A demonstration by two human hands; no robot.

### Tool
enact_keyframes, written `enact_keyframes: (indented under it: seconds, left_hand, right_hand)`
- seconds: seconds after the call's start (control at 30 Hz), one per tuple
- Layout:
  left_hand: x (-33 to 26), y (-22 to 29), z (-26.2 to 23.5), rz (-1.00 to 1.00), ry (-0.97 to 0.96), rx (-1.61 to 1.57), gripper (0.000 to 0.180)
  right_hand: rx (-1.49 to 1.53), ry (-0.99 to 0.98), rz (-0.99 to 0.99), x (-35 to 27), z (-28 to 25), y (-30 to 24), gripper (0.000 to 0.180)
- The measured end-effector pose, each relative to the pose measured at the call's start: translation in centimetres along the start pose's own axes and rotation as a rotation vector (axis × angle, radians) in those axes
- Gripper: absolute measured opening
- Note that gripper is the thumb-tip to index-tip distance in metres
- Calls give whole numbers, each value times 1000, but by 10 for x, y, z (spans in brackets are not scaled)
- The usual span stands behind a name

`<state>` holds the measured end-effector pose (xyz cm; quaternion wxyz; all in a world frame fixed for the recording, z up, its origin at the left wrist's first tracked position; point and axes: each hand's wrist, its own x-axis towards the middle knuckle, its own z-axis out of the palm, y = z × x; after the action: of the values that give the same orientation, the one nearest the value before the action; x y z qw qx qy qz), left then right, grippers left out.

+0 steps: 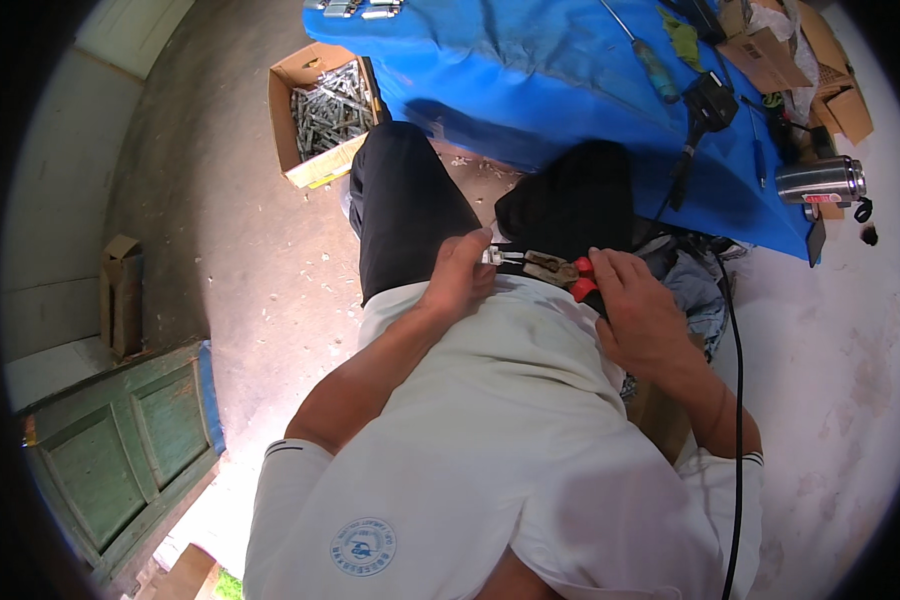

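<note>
Over my lap, my left hand (458, 274) pinches a small white and silver metal piece (493, 256) between thumb and fingers. Closed round the red handles of a pair of pliers (548, 266) is my right hand (634, 305). The jaws of the pliers point left towards the small piece, close to its thin end. Whether the jaws touch or grip it is too small to tell. Both forearms come in from the lower edge, and the hands are just above my dark trousers (410, 215).
Ahead is a table under a blue cover (530, 90), bearing a screwdriver (655, 72), a black tool (708, 105) and a steel flask (820, 181). A cardboard box (283, 120) of metal parts stands on the floor ahead left. A black cable (738, 400) hangs at my right.
</note>
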<state>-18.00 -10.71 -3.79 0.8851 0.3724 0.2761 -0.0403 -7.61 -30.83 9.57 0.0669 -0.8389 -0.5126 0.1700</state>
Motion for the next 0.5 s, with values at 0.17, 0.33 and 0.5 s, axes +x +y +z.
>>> enact_keyframes:
  seconds: [0.17, 0.33, 0.5]
  left_hand:
    - [1, -1, -1, -10, 46, 12, 49]
    - [2, -2, 1, 16, 71, 34, 50]
    - [2, 0, 4, -8, 79, 50, 50]
  right_hand:
    - [-130, 83, -66, 7, 12, 0, 70]
    - [-267, 182, -114, 15, 16, -2, 53]
    - [-238, 71, -59, 17, 21, -3, 65]
